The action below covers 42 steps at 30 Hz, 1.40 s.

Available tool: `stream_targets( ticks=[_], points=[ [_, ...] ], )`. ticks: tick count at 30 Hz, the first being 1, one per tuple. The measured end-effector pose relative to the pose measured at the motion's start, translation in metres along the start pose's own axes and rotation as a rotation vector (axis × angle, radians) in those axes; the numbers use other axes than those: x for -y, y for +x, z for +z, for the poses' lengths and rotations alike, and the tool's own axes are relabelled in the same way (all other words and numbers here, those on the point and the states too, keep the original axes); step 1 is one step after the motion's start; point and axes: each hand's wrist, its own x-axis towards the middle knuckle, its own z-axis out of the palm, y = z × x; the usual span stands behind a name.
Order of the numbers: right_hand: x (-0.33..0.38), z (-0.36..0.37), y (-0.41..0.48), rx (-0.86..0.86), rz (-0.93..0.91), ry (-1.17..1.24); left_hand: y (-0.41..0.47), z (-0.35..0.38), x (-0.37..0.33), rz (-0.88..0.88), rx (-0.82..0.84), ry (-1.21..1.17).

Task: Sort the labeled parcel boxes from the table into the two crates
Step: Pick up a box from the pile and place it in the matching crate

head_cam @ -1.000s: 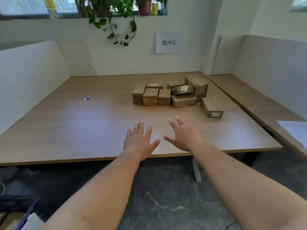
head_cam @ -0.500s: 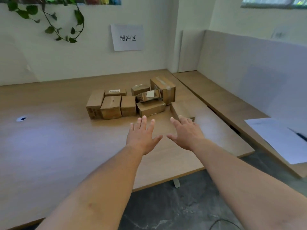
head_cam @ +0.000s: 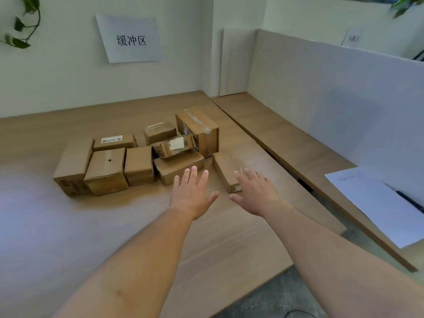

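Note:
Several brown cardboard parcel boxes [head_cam: 140, 161] lie clustered on the wooden table [head_cam: 68, 226]. One long flat box [head_cam: 226, 167] lies apart at the cluster's right, with a small label on its near end. A small tilted box [head_cam: 175, 145] with a white label rests on top of the pile. My left hand [head_cam: 191, 195] hovers flat, fingers spread, just in front of the pile. My right hand [head_cam: 255, 195] hovers beside it, fingers straight, over the near end of the long flat box. Neither hand holds anything. No crate is in view.
A second wooden table [head_cam: 286, 143] adjoins on the right, with a white sheet of paper [head_cam: 376, 203] and a dark pen on it. White partition walls surround the tables. A paper sign [head_cam: 130, 40] hangs on the back wall. The table's near right edge drops to dark floor.
The view has come closer to the boxes and turned right. Both hands have reached forward, from the table's front edge to just short of the pile.

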Motion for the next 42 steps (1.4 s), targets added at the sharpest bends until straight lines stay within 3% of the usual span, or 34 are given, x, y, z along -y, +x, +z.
stream_targets(
  ticks=[15, 27, 35, 42],
  points=[
    [-0.091, 0.019, 0.151, 0.126, -0.087, 0.075, 0.130, 0.031, -0.041, -0.188, 0.112, -0.058],
    [-0.121, 0.063, 0.212, 0.350, -0.060, 0.261, 0.175, 0.055, -0.087, -0.578, 0.236, -0.461],
    [-0.104, 0.056, 0.212, 0.413, -0.127, 0.318, 0.169, 0.043, -0.090, -0.855, 0.123, -0.817],
    [-0.060, 0.038, 0.190, 0.390, -0.220, 0.411, 0.121, 0.014, -0.064, -0.999, 0.003, -0.843]
  ],
)
